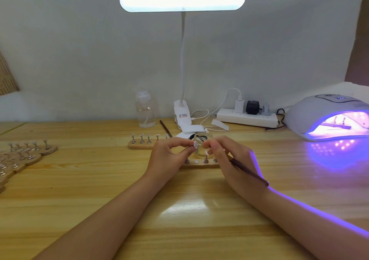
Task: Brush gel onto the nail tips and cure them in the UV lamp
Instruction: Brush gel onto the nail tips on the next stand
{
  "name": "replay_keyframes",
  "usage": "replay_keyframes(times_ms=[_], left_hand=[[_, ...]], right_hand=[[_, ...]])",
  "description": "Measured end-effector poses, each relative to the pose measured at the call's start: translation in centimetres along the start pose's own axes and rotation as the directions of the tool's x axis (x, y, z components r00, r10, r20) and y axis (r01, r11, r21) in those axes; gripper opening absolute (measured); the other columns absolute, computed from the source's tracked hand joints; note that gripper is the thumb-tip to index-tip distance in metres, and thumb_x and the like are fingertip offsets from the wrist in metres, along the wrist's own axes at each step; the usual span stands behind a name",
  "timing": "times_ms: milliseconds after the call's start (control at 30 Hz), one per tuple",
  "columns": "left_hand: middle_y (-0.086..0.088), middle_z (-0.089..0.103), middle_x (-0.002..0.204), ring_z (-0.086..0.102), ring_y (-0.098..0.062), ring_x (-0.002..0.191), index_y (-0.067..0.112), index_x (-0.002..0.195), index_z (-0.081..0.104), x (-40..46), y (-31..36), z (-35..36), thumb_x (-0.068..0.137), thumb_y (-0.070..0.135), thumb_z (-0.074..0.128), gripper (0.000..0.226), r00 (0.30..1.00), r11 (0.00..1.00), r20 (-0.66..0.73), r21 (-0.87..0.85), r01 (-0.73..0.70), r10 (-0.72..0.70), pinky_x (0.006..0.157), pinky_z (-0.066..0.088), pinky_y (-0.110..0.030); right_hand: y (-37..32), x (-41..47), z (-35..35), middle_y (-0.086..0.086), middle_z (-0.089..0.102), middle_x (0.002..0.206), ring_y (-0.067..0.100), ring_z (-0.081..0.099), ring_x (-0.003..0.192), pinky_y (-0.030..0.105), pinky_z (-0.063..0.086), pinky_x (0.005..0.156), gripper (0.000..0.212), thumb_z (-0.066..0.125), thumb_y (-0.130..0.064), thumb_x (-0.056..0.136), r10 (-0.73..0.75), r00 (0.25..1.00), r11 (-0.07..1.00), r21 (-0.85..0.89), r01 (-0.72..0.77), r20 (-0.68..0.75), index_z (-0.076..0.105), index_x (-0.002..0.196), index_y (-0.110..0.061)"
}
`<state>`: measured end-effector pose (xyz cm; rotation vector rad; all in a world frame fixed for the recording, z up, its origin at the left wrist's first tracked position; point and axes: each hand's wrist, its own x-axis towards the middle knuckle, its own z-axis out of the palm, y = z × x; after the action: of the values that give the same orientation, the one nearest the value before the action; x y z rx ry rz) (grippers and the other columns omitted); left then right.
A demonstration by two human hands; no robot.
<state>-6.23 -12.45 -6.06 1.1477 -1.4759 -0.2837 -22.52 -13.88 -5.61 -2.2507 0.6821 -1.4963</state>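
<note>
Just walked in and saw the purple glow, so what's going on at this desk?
A person is doing gel nail tips. The left hand pinches one nail tip on its small stand, lifted from the wooden holder strip. The right hand grips a brush near the tip, by the glass jar. At far right the UV lamp glows purple with another holder strip inside. More tips wait on strips behind and at left.
</note>
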Motion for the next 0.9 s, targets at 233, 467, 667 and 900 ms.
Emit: replay_keyframes(times_ms=[233, 467, 667, 900], left_hand=[[0.024, 0.066, 0.066, 0.061, 0.009, 0.074, 0.035, 0.07, 0.068, 0.02, 0.06, 0.06, 0.071, 0.008, 0.075, 0.028, 1.0, 1.0, -0.007, -0.01, 0.005, -0.005, 0.07, 0.041, -0.003], [0.013, 0.068, 0.074, 0.062, 0.002, 0.075, 0.032, 0.072, 0.069, 0.02, 0.1, 0.03, 0.072, 0.004, 0.073, 0.028, 1.0, 1.0, -0.003, -0.005, -0.024, 0.024, 0.073, 0.043, -0.006], [0.018, 0.067, 0.07, 0.062, 0.004, 0.075, 0.033, 0.072, 0.069, 0.01, 0.08, -0.03, 0.072, 0.002, 0.073, 0.031, 1.0, 1.0, 0.004, -0.007, -0.03, 0.03, 0.075, 0.044, -0.008], [0.019, 0.067, 0.07, 0.062, 0.005, 0.075, 0.034, 0.073, 0.069, 0.08, 0.0, 0.03, 0.071, 0.004, 0.074, 0.031, 0.999, 0.999, 0.0, 0.005, -0.038, 0.038, 0.075, 0.043, -0.007]], right_hand=[[0.3, -0.27, 0.16, -0.011, 0.067, 0.073, 0.004, 0.064, 0.072, 0.024, 0.052, 0.065, 0.034, 0.035, -0.04, 0.09, 0.018, 1.0, 0.999, 0.033, -0.018, -0.001, 0.065, 0.08, -0.027], [0.25, -0.31, 0.2, -0.015, 0.066, 0.07, 0.005, 0.065, 0.071, 0.033, 0.053, 0.068, 0.031, 0.036, -0.043, 0.09, 0.045, 0.999, 0.996, 0.074, -0.044, -0.012, 0.063, 0.078, -0.034], [0.21, -0.31, 0.25, -0.01, 0.067, 0.071, 0.006, 0.065, 0.073, 0.035, 0.054, 0.071, 0.03, 0.035, -0.049, 0.086, 0.107, 0.994, 0.99, 0.093, -0.109, 0.034, 0.061, 0.075, -0.038], [0.27, -0.21, 0.21, -0.012, 0.066, 0.076, 0.006, 0.063, 0.076, 0.032, 0.052, 0.07, 0.032, 0.033, -0.045, 0.089, 0.067, 0.998, 0.997, 0.038, -0.068, 0.019, 0.061, 0.08, -0.035]])
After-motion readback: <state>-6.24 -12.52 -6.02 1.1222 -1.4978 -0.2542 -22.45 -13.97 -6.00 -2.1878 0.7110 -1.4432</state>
